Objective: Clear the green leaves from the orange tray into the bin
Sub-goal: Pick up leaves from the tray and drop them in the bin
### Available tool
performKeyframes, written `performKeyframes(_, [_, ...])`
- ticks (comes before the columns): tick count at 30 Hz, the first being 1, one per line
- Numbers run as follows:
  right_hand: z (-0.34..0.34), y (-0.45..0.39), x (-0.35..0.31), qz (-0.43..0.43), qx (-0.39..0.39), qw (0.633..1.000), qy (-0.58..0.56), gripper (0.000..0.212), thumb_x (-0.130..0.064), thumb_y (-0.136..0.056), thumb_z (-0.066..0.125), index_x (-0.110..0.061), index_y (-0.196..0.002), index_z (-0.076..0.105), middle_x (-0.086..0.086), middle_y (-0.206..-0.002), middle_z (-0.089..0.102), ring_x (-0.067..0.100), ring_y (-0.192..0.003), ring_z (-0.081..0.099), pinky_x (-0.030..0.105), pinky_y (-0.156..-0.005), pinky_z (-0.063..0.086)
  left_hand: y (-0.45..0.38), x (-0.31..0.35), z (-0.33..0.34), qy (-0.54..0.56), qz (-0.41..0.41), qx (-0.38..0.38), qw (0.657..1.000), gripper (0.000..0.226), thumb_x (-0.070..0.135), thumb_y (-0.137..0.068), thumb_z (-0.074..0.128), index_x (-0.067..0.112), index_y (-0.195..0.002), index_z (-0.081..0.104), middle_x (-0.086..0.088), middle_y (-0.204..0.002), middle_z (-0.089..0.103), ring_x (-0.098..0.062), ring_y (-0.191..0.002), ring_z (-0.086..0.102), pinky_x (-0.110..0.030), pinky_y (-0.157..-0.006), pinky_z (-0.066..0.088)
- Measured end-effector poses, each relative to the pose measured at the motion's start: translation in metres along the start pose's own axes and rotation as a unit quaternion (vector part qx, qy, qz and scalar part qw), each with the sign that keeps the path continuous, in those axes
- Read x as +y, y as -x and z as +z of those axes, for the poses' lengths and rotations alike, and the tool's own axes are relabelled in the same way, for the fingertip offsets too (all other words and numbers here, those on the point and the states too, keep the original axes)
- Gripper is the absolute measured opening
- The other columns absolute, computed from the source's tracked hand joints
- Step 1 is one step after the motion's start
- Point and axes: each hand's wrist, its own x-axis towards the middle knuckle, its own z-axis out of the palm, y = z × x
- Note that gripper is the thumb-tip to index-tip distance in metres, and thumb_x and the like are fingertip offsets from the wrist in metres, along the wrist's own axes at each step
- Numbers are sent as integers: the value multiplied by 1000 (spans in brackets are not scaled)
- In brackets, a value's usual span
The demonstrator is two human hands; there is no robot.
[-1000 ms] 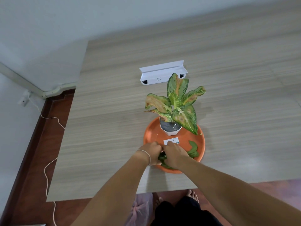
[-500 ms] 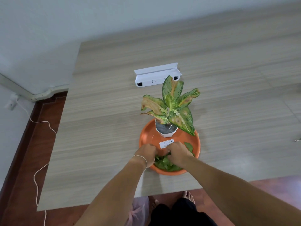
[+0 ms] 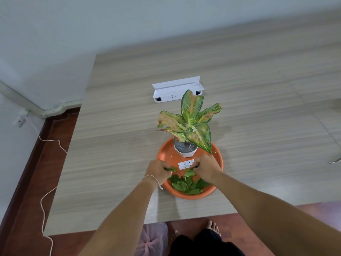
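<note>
A round orange tray [image 3: 218,164] sits near the table's front edge. A pile of small green leaves [image 3: 186,184] lies in its near half. My left hand [image 3: 158,170] rests at the tray's left rim, fingers pinched on a green leaf. My right hand [image 3: 206,168] is over the tray's middle, fingers closed on another leaf. A pink plastic bin bag [image 3: 152,239] shows on the floor below the table edge, partly hidden by my left arm.
A potted plant [image 3: 190,124] with mottled green and orange leaves stands in a white pot [image 3: 185,149] at the tray's far side. A white label [image 3: 185,164] lies in the tray. A white socket box [image 3: 177,91] sits farther back. A white cable [image 3: 44,182] runs along the floor at left.
My hands have drawn apart over the tray, each coming up with a leaf, uncovering the leaf pile between them. The view has shifted slightly.
</note>
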Motion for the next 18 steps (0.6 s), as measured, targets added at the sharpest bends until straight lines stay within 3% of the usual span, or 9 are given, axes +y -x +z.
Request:
performKeyframes(3, [-8, 2, -3, 0, 12, 1000, -21, 22, -3, -76, 64, -17, -81, 80, -12, -68, 66, 2, -65, 57, 21, -67, 47, 2, 1, -3, 15, -13, 22, 1000, 5, 18, -75, 75, 15, -73, 78, -7, -69, 73, -20, -68, 67, -26, -64, 53])
performKeyframes(6, [-11, 3, -10, -6, 14, 999, -38, 23, -5, -74, 64, -20, -80, 80, -9, -71, 72, 9, -72, 66, 23, -69, 53, 6, 4, -8, 31, -18, 47, 998, 5, 20, -76, 76, 17, -73, 78, -5, -65, 70, -14, -59, 59, -19, -58, 45])
performKeyframes(10, [-7, 5, -24, -28, 25, 997, -62, 20, -6, -72, 66, -20, -77, 80, -5, -63, 71, 14, -61, 67, 17, -50, 45, 16, 6, -21, 66, -17, 83, 994, 4, 15, -74, 76, 15, -76, 79, 0, -58, 62, -9, -54, 54, -17, -54, 39])
performKeyframes(12, [-3, 9, -34, -32, 22, 997, -73, 20, -6, -73, 65, -19, -75, 79, -7, -61, 69, 11, -58, 64, 17, -51, 45, 28, 2, -29, 92, -24, 100, 990, 4, 13, -72, 74, 14, -71, 78, 0, -56, 64, -4, -51, 54, -14, -52, 40])
performKeyframes(15, [6, 16, -49, -48, 16, 996, -68, 19, -6, -73, 65, -21, -73, 77, -9, -60, 68, 8, -63, 65, 11, -52, 45, 47, -16, -42, 122, -34, 118, 985, 9, 14, -68, 72, 17, -60, 73, -3, -58, 66, -9, -53, 56, -18, -51, 43])
performKeyframes(18, [23, 24, -67, -69, 10, 996, -62, 17, -7, -72, 67, -22, -69, 76, -4, -61, 69, 14, -67, 68, 22, -62, 52, 72, -44, -54, 117, -49, 141, 982, 14, 11, -75, 73, 18, -64, 75, -2, -59, 66, -10, -56, 57, -16, -53, 43])
